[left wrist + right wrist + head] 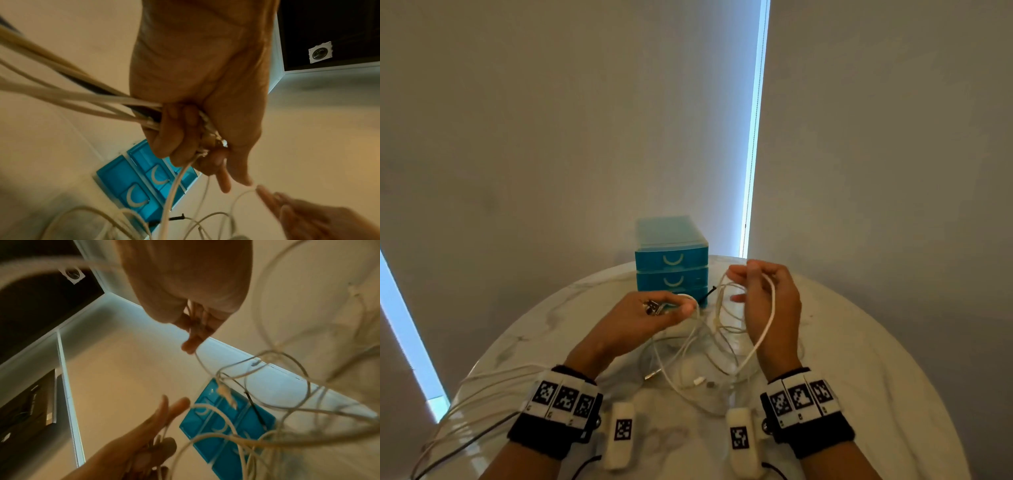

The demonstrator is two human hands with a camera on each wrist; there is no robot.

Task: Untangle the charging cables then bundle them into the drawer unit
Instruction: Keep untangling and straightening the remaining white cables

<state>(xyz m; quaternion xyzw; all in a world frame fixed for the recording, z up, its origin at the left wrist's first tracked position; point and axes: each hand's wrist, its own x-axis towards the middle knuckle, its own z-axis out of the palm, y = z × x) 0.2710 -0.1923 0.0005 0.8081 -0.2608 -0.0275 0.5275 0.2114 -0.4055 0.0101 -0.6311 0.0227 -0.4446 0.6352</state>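
Observation:
A tangle of white charging cables [698, 349] lies on the round marble table [859, 377] between my hands. My left hand [664, 310] grips a bunch of cable ends and metal plugs [207, 138], fingers curled round them. My right hand [760, 291] is raised and pinches a thin white cable loop [197, 356] that hangs over its back. The blue drawer unit [671, 260] stands just behind my hands, its drawers closed. A black cable tip [710, 291] sticks out in front of its lowest drawer.
Several more white cables [482, 397] trail off the table's left edge. Two white marker blocks [621, 433] hang below my wrists near the front edge. A wall with a bright window slit [755, 137] stands behind the table.

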